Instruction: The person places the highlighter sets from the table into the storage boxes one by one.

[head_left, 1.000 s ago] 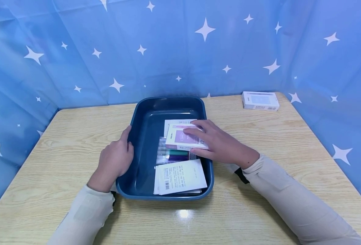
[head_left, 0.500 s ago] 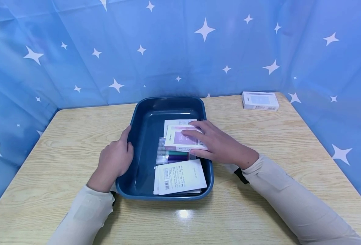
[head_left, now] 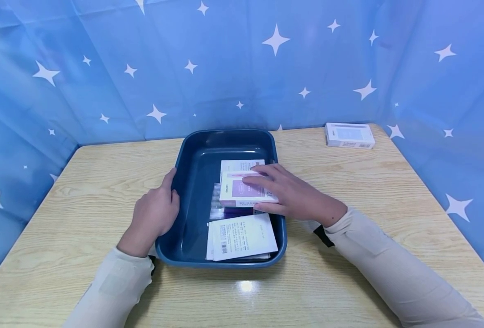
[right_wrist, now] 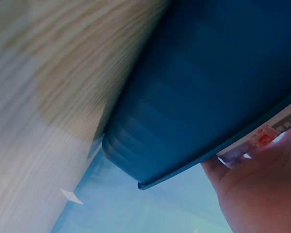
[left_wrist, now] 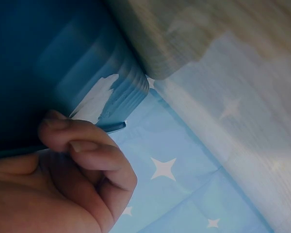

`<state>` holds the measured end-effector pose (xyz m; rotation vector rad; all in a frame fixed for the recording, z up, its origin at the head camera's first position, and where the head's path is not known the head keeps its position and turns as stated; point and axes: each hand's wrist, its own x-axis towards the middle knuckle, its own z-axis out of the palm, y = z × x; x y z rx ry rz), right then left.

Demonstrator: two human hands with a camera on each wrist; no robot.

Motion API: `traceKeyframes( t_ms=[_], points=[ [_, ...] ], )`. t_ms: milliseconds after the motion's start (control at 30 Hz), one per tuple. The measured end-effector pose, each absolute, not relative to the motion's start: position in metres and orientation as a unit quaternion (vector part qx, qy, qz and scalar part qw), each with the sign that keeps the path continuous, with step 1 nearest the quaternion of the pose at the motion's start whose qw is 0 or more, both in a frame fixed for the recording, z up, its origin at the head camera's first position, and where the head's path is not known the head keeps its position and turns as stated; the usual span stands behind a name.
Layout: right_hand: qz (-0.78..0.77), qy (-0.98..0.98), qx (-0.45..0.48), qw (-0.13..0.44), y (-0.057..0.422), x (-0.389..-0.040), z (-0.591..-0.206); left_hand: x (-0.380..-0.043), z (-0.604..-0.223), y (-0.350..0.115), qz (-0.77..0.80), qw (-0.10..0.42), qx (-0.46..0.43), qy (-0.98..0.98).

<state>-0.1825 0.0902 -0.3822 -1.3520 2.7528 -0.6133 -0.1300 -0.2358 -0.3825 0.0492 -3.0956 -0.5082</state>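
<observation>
A dark blue plastic tub (head_left: 190, 200) stands in the middle of the table. My left hand (head_left: 155, 214) grips its left rim; in the left wrist view the fingers (left_wrist: 97, 154) curl at the edge. Inside the tub, my right hand (head_left: 293, 193) holds a white and purple box (head_left: 230, 189) by its right end, thumb at the near side and fingers over the top. Beneath this box shows part of a clear pack of coloured pens (head_left: 217, 209). White printed packets (head_left: 244, 239) lie stacked at the near end, and another white printed piece (head_left: 239, 164) lies behind the box.
A white box (head_left: 349, 135) lies at the far right corner of the wooden table (head_left: 348, 177). Blue cloth (head_left: 225, 68) with white stars hangs behind and at both sides. The tub's walls stand around its contents.
The white and purple box has moved slightly toward me and covers more of the pen pack. My right fingers shifted a little with it. My left hand has stayed on the rim.
</observation>
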Motion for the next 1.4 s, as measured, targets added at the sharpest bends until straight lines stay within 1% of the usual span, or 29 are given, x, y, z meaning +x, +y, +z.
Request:
traceKeyframes(
  t_ms=[600, 867, 1400],
  points=[
    [-0.211, 0.876, -0.433, 0.018, 0.0907, -0.1817, -0.3813, -0.1306, -0.3823, -0.2350, -0.168, -0.002, 0.016, -0.986],
    [-0.228, 0.875, -0.424, 0.048, 0.0909, -0.1822, -0.3820, -0.1303, -0.3835, -0.2353, -0.170, -0.005, 0.015, -0.985],
    [-0.258, 0.864, -0.427, 0.074, 0.0901, -0.1824, -0.3816, -0.1307, -0.3821, -0.2357, -0.170, 0.001, 0.010, -0.985]
  ],
)
